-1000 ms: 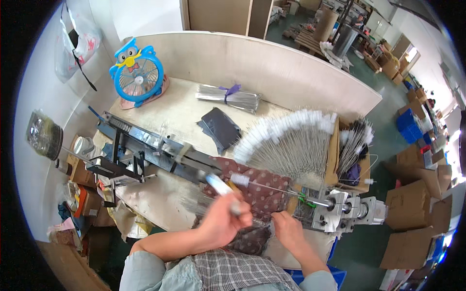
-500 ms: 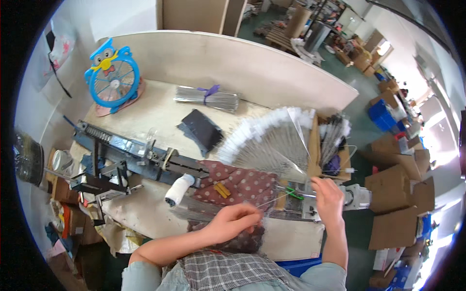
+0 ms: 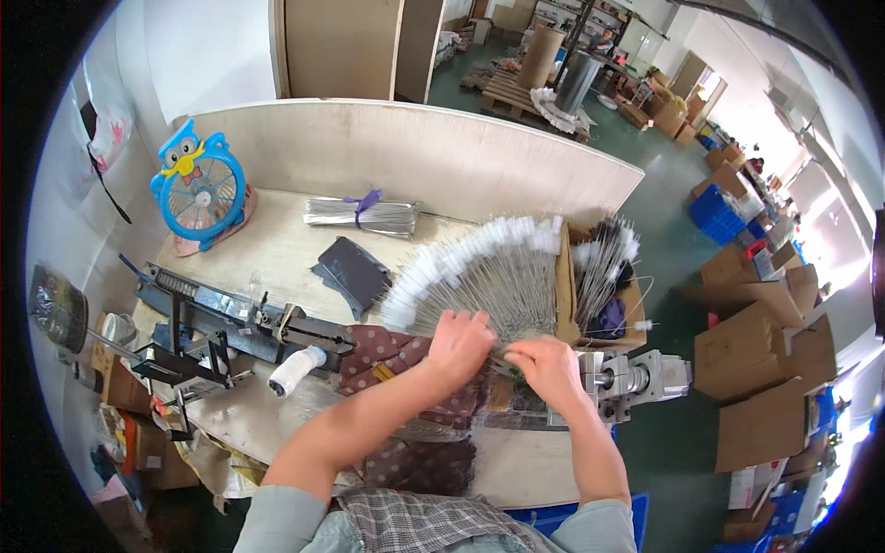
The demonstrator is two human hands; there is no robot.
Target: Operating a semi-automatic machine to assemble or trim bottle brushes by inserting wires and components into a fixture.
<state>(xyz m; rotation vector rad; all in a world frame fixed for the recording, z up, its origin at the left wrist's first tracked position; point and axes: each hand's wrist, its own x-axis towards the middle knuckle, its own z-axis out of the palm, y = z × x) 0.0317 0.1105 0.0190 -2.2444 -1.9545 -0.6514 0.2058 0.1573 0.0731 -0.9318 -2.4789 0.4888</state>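
A wide fan of thin metal wires with white tufted ends [image 3: 502, 276] lies on the worktable. My left hand [image 3: 461, 347] is over the near left side of this fan, its fingers curled closed. Close to it on the right, my right hand [image 3: 549, 370] pinches with thumb and forefinger at the narrow base of the fan. What either set of fingers holds is too fine or too hidden to make out. Just right of my right hand sits a metal clamp-like machine part [image 3: 636, 380]. Beneath my left forearm lies a brown polka-dot cloth [image 3: 369, 352].
A long metal fixture [image 3: 249, 313] crosses the table's left side, with a white wrapped roll [image 3: 295, 370] beside it. Farther back are a blue cartoon fan [image 3: 201, 194], a tied wire bundle [image 3: 361, 215] and dark cloth pieces [image 3: 353, 272]. A cardboard box [image 3: 627, 327] holds more wires.
Both hands have moved forward to the fan's base and come closer together. The clear strip and thin strand seen near the right hand no longer show. The view has shifted slightly.
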